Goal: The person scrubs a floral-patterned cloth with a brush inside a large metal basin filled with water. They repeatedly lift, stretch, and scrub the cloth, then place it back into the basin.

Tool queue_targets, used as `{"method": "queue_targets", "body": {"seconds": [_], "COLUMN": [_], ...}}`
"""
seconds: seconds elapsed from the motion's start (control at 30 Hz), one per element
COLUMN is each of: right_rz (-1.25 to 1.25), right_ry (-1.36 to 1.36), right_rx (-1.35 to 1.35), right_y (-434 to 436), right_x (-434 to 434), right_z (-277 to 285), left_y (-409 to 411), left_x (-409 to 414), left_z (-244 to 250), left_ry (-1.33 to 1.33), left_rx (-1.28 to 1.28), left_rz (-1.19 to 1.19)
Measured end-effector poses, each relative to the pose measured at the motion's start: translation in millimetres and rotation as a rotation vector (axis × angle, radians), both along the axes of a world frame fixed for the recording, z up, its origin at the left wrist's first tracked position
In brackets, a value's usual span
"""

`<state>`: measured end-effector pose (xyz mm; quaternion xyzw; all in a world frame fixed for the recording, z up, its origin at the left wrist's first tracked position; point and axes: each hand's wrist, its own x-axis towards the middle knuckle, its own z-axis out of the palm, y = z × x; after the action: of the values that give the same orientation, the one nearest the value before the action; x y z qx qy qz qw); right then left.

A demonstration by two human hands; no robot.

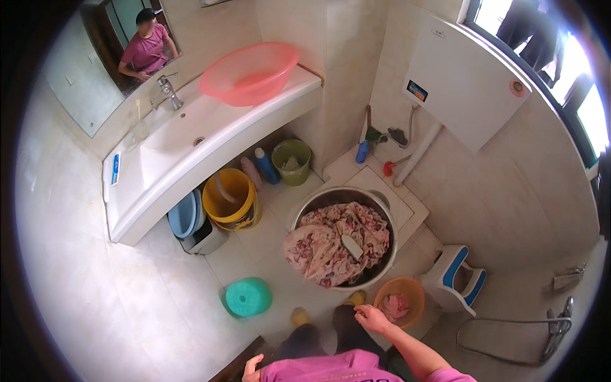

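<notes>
My right hand (372,318) hovers in front of my right leg, fingers loosely bent with no object seen in them. Beside it on the floor is an orange plastic basin (414,286) holding pink cloth (394,305). My left hand (252,368) is by my left side at the bottom edge, only partly seen. Before my feet stands a large metal basin (393,248), full of bunched pink floral fabric (329,243) that spills over its left rim. On the fabric lies a white oblong object (352,246), perhaps a brush or soap.
A green plastic stool (248,297) stands left, a white-and-blue step stool (446,277) right. Under the washbasin counter (215,138) are a yellow bucket (232,217), blue basins (184,219), bottles (266,167) and a green bin (292,174). A pink basin (250,76) sits on the counter.
</notes>
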<state>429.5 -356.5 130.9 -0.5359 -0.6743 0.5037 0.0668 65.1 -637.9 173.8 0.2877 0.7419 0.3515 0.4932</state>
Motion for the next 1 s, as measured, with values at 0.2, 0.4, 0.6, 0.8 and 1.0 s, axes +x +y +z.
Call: {"method": "queue_targets", "body": {"seconds": [0.2,0.4,0.6,0.8,1.0], "right_rz": [0.277,0.323,0.299,0.362,0.23], "right_ry": [-0.224,-0.346,-0.252,-0.299,-0.249], "right_rx": [-0.006,-0.004,-0.055,-0.063,-0.015], "right_y": [-65.7,-110.4,-98.8,-79.0,-59.0], "right_x": [20.4,29.2,13.1,30.4,63.0], "right_z": [1.5,-23.1,9.4,30.8,30.4], "left_y": [20.8,-4.7,28.1,52.5,112.8], "left_x": [-5.3,-35.2,-33.7,-45.2,-21.4], "left_z": [41.5,-46.3,34.5,32.5,69.3], "left_ry": [0.179,0.103,0.406,0.385,0.346], "left_rx": [-0.263,-0.468,-0.235,-0.193,-0.467], "left_rz": [-0.282,-0.476,-0.672,-0.943,-1.275]}}
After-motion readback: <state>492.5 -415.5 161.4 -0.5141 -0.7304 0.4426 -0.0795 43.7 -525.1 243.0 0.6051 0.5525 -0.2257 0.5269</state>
